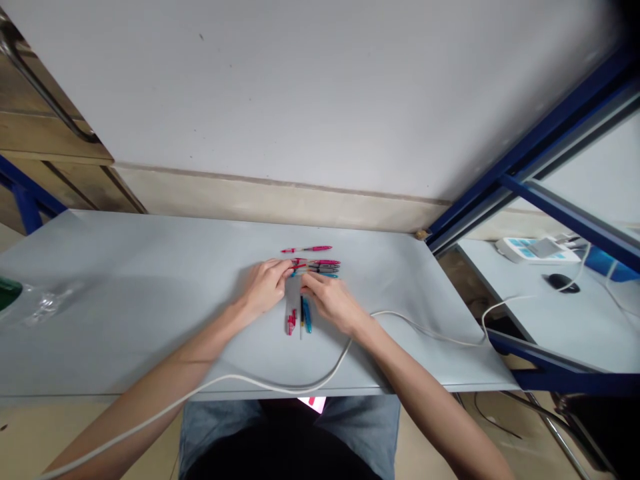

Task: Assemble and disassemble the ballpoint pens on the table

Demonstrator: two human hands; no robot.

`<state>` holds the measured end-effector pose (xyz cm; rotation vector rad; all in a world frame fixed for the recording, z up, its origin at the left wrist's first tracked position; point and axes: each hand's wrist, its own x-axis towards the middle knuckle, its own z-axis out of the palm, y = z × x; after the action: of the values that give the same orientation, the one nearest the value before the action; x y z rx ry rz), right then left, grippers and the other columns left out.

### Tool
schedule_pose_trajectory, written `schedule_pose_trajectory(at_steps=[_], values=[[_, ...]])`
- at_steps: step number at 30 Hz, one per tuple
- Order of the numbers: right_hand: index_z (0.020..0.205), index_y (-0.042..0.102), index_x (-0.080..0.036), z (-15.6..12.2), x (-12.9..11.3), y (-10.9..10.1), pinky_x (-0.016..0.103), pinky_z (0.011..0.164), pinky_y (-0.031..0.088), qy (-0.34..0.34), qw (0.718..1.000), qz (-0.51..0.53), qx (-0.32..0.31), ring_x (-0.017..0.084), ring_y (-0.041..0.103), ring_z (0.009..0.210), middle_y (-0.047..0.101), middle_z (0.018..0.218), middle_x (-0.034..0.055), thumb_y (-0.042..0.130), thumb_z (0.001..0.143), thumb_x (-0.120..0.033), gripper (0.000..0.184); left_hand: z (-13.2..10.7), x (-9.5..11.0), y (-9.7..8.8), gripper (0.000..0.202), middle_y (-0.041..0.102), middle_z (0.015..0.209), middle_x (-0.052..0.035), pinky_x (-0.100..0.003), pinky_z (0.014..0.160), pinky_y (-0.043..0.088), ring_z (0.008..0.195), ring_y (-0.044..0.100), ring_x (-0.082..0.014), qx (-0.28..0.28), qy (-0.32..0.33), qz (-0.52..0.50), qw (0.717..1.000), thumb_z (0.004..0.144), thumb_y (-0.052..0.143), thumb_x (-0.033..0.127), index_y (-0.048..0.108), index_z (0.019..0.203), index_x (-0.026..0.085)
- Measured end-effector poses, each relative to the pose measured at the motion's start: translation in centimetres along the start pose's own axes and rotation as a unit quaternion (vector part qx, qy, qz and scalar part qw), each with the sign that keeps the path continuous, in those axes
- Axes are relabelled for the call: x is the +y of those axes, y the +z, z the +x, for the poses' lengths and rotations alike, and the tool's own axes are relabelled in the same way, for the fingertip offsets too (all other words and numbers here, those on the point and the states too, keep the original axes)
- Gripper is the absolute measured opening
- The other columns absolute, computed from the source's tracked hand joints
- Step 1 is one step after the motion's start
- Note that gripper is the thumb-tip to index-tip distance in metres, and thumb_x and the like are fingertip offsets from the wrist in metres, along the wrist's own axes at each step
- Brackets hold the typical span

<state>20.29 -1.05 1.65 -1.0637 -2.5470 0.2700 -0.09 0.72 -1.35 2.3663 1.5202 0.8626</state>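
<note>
Both my hands are close together over a small group of pens on the grey table [165, 287]. My left hand [265, 285] has its fingers curled and pressed together at the left ends of the pens, beside red pen parts [299, 265]; what it pinches is hidden. My right hand [330, 300] is closed too, its fingertips just below the row, and its grip cannot be made out. Pink and grey pens [326, 267] lie side by side there. Nearer me are a pink pen piece [291, 323], a thin dark refill [301, 317] and a blue pen barrel [307, 315].
A separate pink pen [306, 249] lies beyond the row. A white cable [280, 387] crosses the table's front and passes by my right wrist. Clear plastic [45, 303] lies at far left. Blue frame bars [500, 173] and a side table with a black mouse [563, 283] stand right.
</note>
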Motion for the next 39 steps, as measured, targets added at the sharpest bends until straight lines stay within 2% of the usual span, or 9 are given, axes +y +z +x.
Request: schedule_pose_trajectory(at_steps=[5,12,18,20,24,26,33,36,39], values=[[0.089,0.066,-0.019,-0.3,0.3,0.5,0.027,0.061,0.025,0.010,1.000,-0.010,-0.022,0.014,0.056,0.070,0.066,0.081,0.0025,0.051,0.096,-0.008,0.020,0.0,-0.1,0.2,0.023,0.066,0.081,-0.0031,-0.027,0.067,0.037,0.074,0.059,-0.0172,0.005,-0.001,0.000,1.000,0.100,0.045,0.021,0.065,0.088,0.020],[0.087,0.063,-0.018,-0.3,-0.1,-0.3,0.027,0.059,0.023,0.026,0.999,-0.005,-0.025,0.014,0.053,0.066,0.065,0.078,0.0021,0.046,0.089,0.001,0.026,-0.1,-0.4,0.6,0.022,0.068,0.084,-0.0033,-0.027,0.067,0.037,0.076,0.061,-0.0177,-0.001,-0.010,-0.006,1.000,0.100,0.046,0.020,0.066,0.092,0.021],[0.110,0.060,-0.020,-0.4,0.2,0.1,0.023,0.070,0.039,-0.001,0.992,0.126,-0.029,0.015,0.064,0.081,0.070,0.093,0.0026,0.040,0.080,0.008,0.045,-0.1,-0.5,0.8,0.021,0.068,0.082,-0.0026,-0.027,0.067,0.039,0.075,0.061,-0.0172,-0.009,-0.014,-0.019,1.000,0.099,0.046,0.017,0.066,0.094,0.021],[0.108,0.061,-0.019,-0.4,0.4,0.3,0.024,0.073,0.043,-0.009,0.988,0.154,-0.025,0.016,0.065,0.083,0.070,0.092,0.0030,0.040,0.080,0.008,0.045,-0.1,-0.5,0.8,0.021,0.068,0.083,-0.0026,-0.027,0.067,0.039,0.074,0.061,-0.0173,-0.008,-0.019,-0.017,1.000,0.099,0.047,0.018,0.067,0.095,0.021],[0.091,0.070,-0.019,-0.2,0.8,0.9,0.029,0.081,0.049,-0.052,0.984,0.173,0.003,0.019,0.065,0.091,0.069,0.094,0.0058,0.047,0.088,0.002,0.032,-0.1,-0.5,0.8,0.022,0.069,0.084,-0.0031,-0.028,0.068,0.039,0.076,0.062,-0.0179,-0.001,-0.021,-0.005,1.000,0.101,0.046,0.021,0.068,0.097,0.021],[0.089,0.073,-0.020,-0.1,1.0,1.1,0.031,0.085,0.050,-0.060,0.978,0.200,0.006,0.020,0.065,0.095,0.070,0.096,0.0060,0.051,0.091,-0.001,0.029,-0.1,-0.6,0.8,0.022,0.069,0.084,-0.0030,-0.028,0.068,0.039,0.075,0.062,-0.0178,-0.001,-0.023,-0.004,1.000,0.101,0.046,0.021,0.068,0.098,0.021],[0.087,0.079,-0.021,0.0,1.1,1.6,0.030,0.079,0.050,-0.040,0.982,0.182,-0.035,0.019,0.065,0.088,0.069,0.091,0.0060,0.068,0.094,-0.018,0.014,-0.1,-0.6,0.9,0.024,0.070,0.086,-0.0035,-0.027,0.069,0.042,0.076,0.063,-0.0179,-0.007,-0.030,-0.004,1.000,0.101,0.045,0.023,0.069,0.100,0.022],[0.086,0.078,-0.021,0.2,0.9,1.1,0.030,0.078,0.048,-0.045,0.981,0.180,-0.052,0.020,0.065,0.088,0.068,0.089,0.0060,0.070,0.093,-0.025,0.012,-0.1,-0.5,0.8,0.024,0.070,0.085,-0.0034,-0.027,0.068,0.041,0.076,0.063,-0.0179,-0.011,-0.033,-0.003,0.999,0.101,0.044,0.023,0.069,0.099,0.022],[0.089,0.075,-0.021,0.3,0.8,-0.4,0.030,0.077,0.047,-0.019,0.975,0.218,-0.040,0.019,0.064,0.085,0.069,0.089,0.0051,0.064,0.098,-0.034,0.019,-0.1,-0.5,0.7,0.024,0.069,0.084,-0.0039,-0.027,0.067,0.040,0.074,0.062,-0.0179,-0.014,-0.034,-0.010,0.999,0.101,0.044,0.024,0.068,0.098,0.022]])
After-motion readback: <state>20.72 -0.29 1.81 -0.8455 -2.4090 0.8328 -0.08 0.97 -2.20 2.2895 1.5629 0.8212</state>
